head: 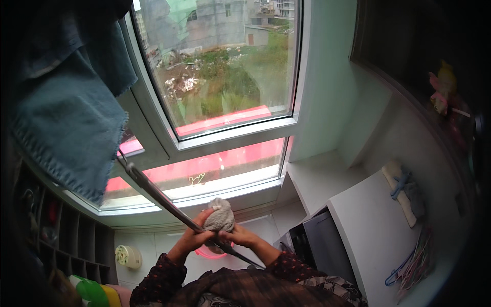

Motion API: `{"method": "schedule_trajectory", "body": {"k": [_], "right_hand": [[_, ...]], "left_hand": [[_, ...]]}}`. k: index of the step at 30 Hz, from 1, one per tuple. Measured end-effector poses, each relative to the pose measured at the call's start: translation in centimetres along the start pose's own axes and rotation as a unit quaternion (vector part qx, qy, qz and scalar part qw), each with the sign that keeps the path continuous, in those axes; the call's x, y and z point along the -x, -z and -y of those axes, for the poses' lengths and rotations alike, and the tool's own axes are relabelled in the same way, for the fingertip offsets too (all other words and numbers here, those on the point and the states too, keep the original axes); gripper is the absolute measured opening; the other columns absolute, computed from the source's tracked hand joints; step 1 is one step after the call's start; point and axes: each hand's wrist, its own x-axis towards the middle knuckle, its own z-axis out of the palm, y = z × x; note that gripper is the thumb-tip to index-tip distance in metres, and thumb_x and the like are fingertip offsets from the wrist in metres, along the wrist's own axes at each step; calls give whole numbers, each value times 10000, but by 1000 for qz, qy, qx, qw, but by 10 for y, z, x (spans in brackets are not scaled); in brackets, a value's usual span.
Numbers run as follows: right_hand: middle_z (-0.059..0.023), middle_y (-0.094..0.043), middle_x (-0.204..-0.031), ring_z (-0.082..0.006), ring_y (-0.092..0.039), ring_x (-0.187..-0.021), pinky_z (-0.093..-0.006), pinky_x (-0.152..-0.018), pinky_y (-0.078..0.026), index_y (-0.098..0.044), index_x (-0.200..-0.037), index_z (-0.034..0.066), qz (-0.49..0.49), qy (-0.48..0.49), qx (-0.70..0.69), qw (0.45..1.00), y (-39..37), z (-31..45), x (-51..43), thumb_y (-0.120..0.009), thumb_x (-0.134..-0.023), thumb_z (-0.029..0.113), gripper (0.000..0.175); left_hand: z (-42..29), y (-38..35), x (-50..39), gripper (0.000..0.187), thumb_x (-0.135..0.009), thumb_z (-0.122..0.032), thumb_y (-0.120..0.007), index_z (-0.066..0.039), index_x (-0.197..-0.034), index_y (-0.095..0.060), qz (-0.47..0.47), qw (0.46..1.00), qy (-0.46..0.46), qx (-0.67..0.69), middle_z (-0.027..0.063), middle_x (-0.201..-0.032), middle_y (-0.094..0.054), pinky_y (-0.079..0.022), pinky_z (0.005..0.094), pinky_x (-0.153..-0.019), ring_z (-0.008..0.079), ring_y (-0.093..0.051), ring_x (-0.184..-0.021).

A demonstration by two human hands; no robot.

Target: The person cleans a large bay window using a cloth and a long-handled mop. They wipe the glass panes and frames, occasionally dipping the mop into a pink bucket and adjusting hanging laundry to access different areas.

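Note:
My left hand (195, 234) grips a long metal pole (165, 199) that slants from the upper left down towards my body. Its fingers also touch a bunched grey cloth (219, 217). My right hand (241, 235) is against the lower side of the same cloth, close beside the pole; how firmly it holds is partly hidden. The pole's far end, with a thin hook, lies near the hem of hanging blue denim clothing (73, 122). Below my hands stands a pink-rimmed bucket (215, 253) on the tiled floor, mostly covered by hands and pole.
A framed window (238, 132) rises in front. Dark cubby shelves (76, 238) stand left, near a cream pot-like container (130, 257). At right, a white counter (368, 222) bears tangled hangers (412, 264) and a rolled cloth (399, 193), above a dark appliance (322, 238).

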Motion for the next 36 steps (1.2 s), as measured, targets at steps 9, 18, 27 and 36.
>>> {"method": "schedule_trajectory", "body": {"k": [9,18,27,36], "right_hand": [[-137,-623,-1151,-227,-634,-1015,-350,-875,-535,-502,-1275,-36,-150,126,-249,949,20,63,-71,-591,-955,304,476],[-110,-605,-1186,-188,-616,-1005,-326,-848,-524,-491,-1314,-11,-267,276,31,923,87,194,-137,-652,-938,304,516],[-165,-580,-1243,-280,-573,-1126,-396,-957,-451,-480,-1343,16,-329,651,407,550,122,515,-266,-721,-854,432,686],[-170,-531,-1069,-358,-509,-914,-504,-768,-406,-432,-1390,-7,-352,508,744,255,165,387,-328,-489,-918,550,733]], "left_hand": [[-37,88,20,503,-823,-153,-517,-23,-1308,-532,-194,958,-44,206,193,-1057,-639,-504,387,-844,275,-627,-893],[-8,117,2,231,-963,-267,-541,-46,-995,-601,-377,871,-65,308,67,-662,-553,-387,250,-454,132,-474,-507],[1,145,-72,264,-950,-316,-597,-65,-874,-568,-494,820,-39,286,38,-588,-502,-346,238,-399,105,-404,-425],[11,159,-123,259,-946,-324,-602,-80,-883,-543,-562,778,-39,278,20,-600,-481,-341,246,-402,110,-390,-417]]}}
